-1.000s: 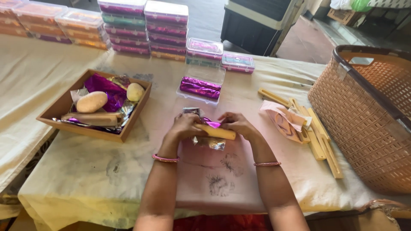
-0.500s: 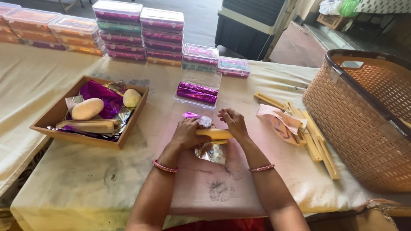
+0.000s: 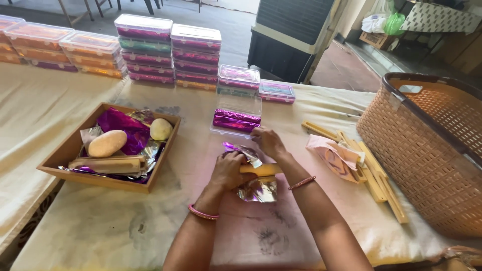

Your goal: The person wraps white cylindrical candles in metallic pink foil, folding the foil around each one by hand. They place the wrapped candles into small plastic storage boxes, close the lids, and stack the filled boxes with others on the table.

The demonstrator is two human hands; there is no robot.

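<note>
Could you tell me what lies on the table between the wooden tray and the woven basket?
In the head view: both hands wrapping a stick in foil, then loose wooden sticks.

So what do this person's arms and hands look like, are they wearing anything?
Both forearms are bare, with no sleeves in view and no gloves. The left hand has a thin pink bangle at the wrist. The right hand has a thin reddish-orange bangle at its wrist. I can make out no rings or watch.

Cloth-covered table point(image 3: 60, 120), grey floor point(image 3: 231, 20), dark cabinet point(image 3: 291, 40) behind.
</note>
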